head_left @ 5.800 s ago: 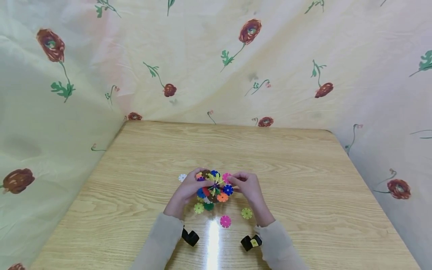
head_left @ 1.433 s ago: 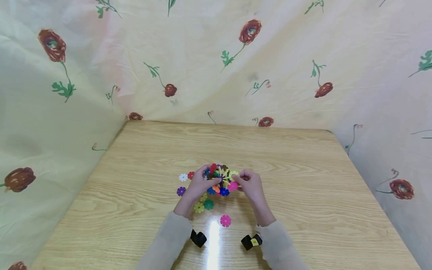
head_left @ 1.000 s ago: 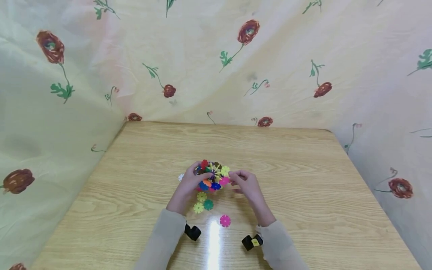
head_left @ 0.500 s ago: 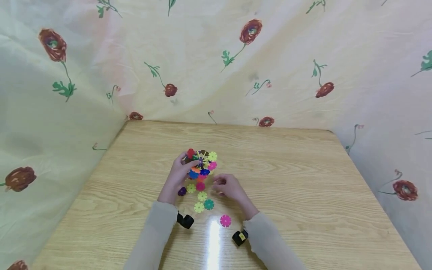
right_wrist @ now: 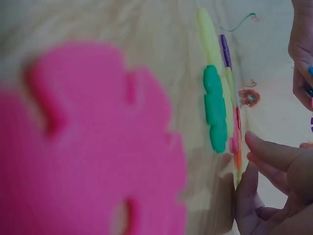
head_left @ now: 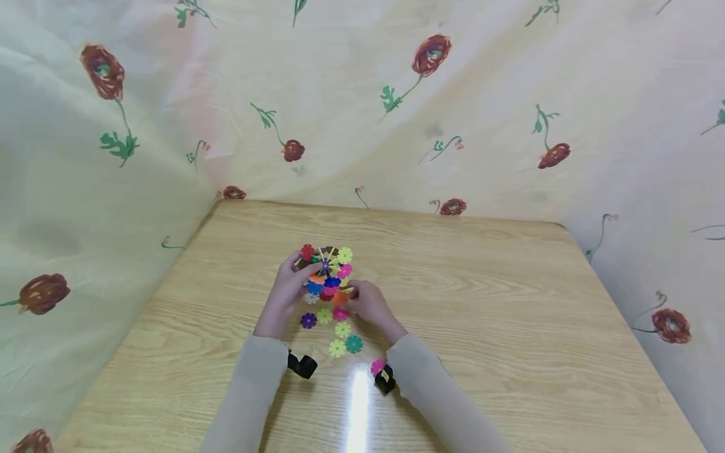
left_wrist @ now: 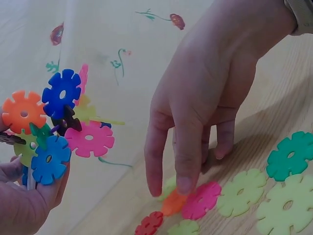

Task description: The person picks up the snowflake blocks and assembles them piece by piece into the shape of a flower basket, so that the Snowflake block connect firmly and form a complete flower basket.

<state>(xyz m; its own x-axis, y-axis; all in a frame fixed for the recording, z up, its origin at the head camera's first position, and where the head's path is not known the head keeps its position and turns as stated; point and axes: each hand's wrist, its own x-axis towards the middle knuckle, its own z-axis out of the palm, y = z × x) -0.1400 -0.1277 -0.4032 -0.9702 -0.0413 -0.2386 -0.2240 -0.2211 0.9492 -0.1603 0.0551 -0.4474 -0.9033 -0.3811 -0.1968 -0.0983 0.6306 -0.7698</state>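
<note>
My left hand (head_left: 286, 289) grips a round cluster of interlocking snowflake discs (head_left: 331, 282) in many colours, raised off the table at the left of centre. In the left wrist view, blue, orange and pink discs of this cluster (left_wrist: 62, 93) fan out above the fingers. Lower and to the right, my right hand (head_left: 368, 302) reaches down to the loose discs. Its fingertips are at a loose orange disc (left_wrist: 173, 203), thumb and fingers spread apart in the right wrist view. Beside that disc lies a pink disc (left_wrist: 201, 200), with a red disc (left_wrist: 149, 223) on its other side.
Several loose discs lie nearer me: a purple disc (head_left: 308, 321), a green disc (head_left: 354, 343) and yellow discs (head_left: 337, 348). Another pink disc (head_left: 377, 367) lies by the right wrist camera (head_left: 385, 380). A floral cloth (head_left: 362, 113) hangs around the wooden table (head_left: 481, 283).
A yellow disc that lay at the right is now on the cluster. My left hand has carried the cluster left and farther away. My right hand has left it and moved to the loose discs.
</note>
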